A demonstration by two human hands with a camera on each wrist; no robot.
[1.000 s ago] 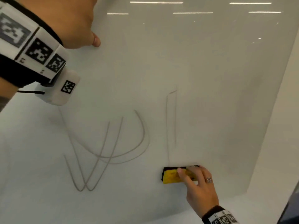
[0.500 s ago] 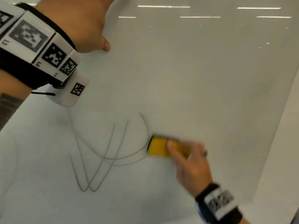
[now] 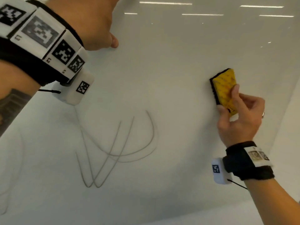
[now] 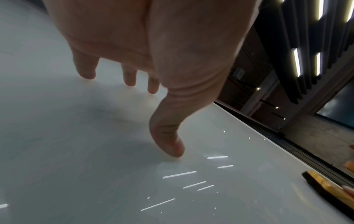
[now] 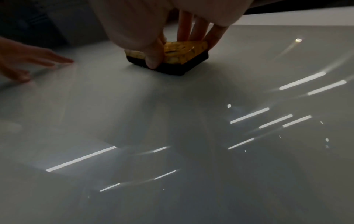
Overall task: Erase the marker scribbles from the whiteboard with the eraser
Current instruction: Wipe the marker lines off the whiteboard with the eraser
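My right hand [image 3: 240,117] grips a yellow eraser [image 3: 224,90] with a black felt base, thumb on one side and fingers on the other, and holds it flat against the whiteboard [image 3: 162,70] at the right. The right wrist view shows the eraser [image 5: 182,53] pinched with its felt on the glossy surface. Grey marker scribbles [image 3: 116,151], crossing loops and a V shape, lie at the lower centre, well left of and below the eraser. My left hand [image 3: 90,21] rests on the board at the upper left with fingers spread; its thumb [image 4: 168,141] touches the surface.
The whiteboard's right edge [image 3: 289,103] runs diagonally just right of the eraser, with a pale wall beyond. A faint curved mark [image 3: 9,192] shows at the far lower left. Ceiling lights reflect in the board's top. A dark frame edge [image 4: 268,133] borders the board.
The right hand has swept the eraser up and to the right from the lower middle. The tall narrow loop right of the scribbles is gone. The left hand has stayed on the board.
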